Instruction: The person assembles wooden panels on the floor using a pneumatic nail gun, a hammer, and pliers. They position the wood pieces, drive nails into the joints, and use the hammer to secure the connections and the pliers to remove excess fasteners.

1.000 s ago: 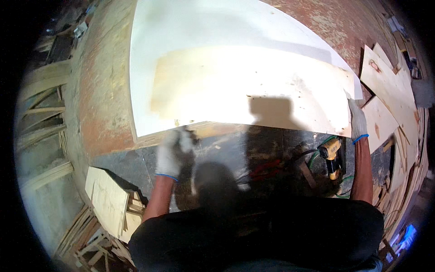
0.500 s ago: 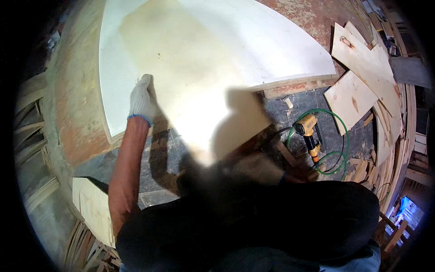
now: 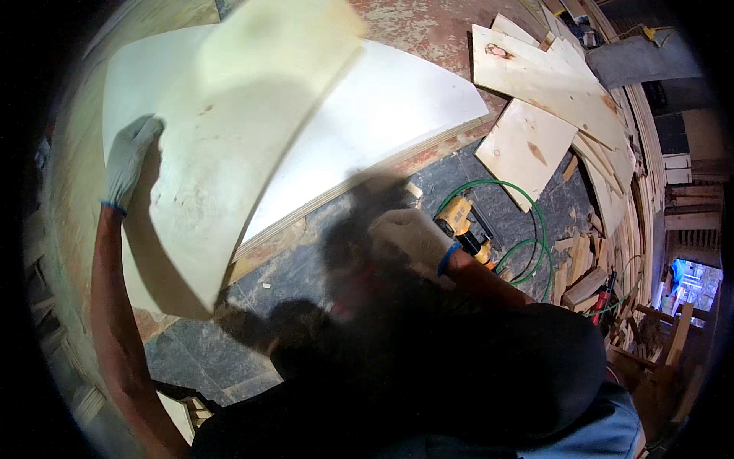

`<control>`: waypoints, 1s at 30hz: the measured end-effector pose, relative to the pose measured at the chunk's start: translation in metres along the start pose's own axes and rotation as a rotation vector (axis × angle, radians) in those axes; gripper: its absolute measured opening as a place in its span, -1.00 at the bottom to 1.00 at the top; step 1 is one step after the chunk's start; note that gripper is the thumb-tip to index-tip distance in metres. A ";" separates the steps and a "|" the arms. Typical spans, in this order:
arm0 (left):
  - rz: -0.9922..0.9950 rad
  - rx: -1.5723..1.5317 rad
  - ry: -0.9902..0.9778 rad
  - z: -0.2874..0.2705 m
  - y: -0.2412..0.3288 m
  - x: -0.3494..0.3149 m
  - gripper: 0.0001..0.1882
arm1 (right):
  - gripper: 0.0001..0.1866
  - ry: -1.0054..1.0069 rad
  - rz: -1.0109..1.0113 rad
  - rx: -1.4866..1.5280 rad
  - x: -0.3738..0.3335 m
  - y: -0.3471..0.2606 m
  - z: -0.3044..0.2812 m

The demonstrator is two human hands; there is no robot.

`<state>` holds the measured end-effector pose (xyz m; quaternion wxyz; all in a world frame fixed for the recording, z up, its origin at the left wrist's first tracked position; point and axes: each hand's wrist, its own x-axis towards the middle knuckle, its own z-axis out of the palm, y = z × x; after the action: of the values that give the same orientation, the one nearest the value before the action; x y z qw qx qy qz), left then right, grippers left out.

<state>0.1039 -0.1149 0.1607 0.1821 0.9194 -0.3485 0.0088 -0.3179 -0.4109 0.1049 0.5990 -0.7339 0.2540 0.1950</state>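
One pale plywood sheet (image 3: pixel 229 145), lifted and tilted, lies above the white board stack (image 3: pixel 382 115).
I see my gloved left hand (image 3: pixel 126 161) gripping the sheet's left edge; its surface is smooth, faintly speckled, motion-blurred. My right hand (image 3: pixel 409 233), below the stack near the yellow nail gun (image 3: pixel 462 222), is blurred, so I cannot tell its grip.

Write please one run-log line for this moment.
left hand: grips edge of raised thin plywood sheet | right hand: free, near yellow nail gun | green hose on floor
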 end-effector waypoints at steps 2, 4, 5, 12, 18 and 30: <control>-0.263 -0.377 -0.392 -0.001 0.102 0.034 -0.63 | -0.82 0.101 0.089 0.067 -0.005 0.007 -0.014; 0.176 -0.345 -0.190 0.016 0.101 0.048 -0.56 | -0.76 0.154 -0.173 -0.238 0.018 0.019 -0.022; -0.012 -0.406 -0.344 0.019 0.099 0.051 -0.47 | -0.72 0.189 -0.291 -0.394 0.030 0.028 -0.030; -0.273 -0.203 -0.119 0.078 -0.065 -0.099 -0.43 | -0.66 0.657 -0.623 -0.868 0.101 -0.013 -0.089; -0.580 -0.015 -0.087 0.082 -0.065 -0.197 -0.50 | -0.54 0.915 -0.351 -1.058 0.151 0.013 -0.163; -0.518 0.045 -0.004 0.114 -0.052 -0.184 -0.49 | -0.45 0.869 0.219 -1.172 0.151 0.090 -0.378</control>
<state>-0.0142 -0.0008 0.0112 0.1570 0.9819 -0.1013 -0.0320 -0.2597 -0.8158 0.0235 -0.0688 -0.9150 0.3944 0.0492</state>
